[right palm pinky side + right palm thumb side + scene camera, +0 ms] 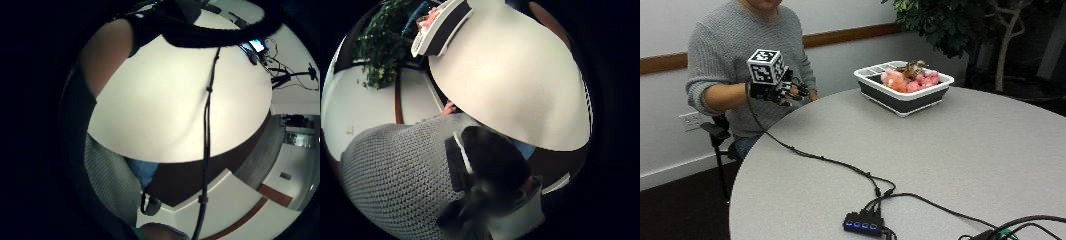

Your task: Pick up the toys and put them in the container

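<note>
Toys (909, 79) in container (899, 100); gloved right hand (782, 91) above table edge (766, 137).

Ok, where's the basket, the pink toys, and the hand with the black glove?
basket (901, 101): outside view, on its dark front wall.
pink toys (896, 80): outside view, on the pink one nearest the basket's front.
gloved right hand (778, 91): outside view, on the glove's back.

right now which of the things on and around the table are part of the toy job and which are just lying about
Part of the job:
- toys, piled in the container
- container, white rim, dark sides, on the table
- gloved right hand, raised above the table edge, holding nothing

Just lying about:
- small black hub with blue lights
- potted plant behind the table
</note>
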A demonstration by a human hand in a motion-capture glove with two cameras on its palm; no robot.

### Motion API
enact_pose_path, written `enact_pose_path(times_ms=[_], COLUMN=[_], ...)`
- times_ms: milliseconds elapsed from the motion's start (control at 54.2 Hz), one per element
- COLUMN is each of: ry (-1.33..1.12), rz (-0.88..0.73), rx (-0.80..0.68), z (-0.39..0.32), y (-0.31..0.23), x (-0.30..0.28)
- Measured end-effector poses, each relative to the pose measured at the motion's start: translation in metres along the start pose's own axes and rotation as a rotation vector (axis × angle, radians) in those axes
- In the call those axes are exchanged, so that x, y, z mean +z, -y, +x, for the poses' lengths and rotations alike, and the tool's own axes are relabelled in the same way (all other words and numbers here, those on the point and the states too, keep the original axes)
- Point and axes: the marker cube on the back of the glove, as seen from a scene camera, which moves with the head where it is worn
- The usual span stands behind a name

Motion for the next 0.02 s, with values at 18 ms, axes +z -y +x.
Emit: enact_pose_path(times_ms=[18], ry=[0.001], rz=[0.000], rx=[0.000], z=[-0.0002], y=[0.0002], x=[0.0001])
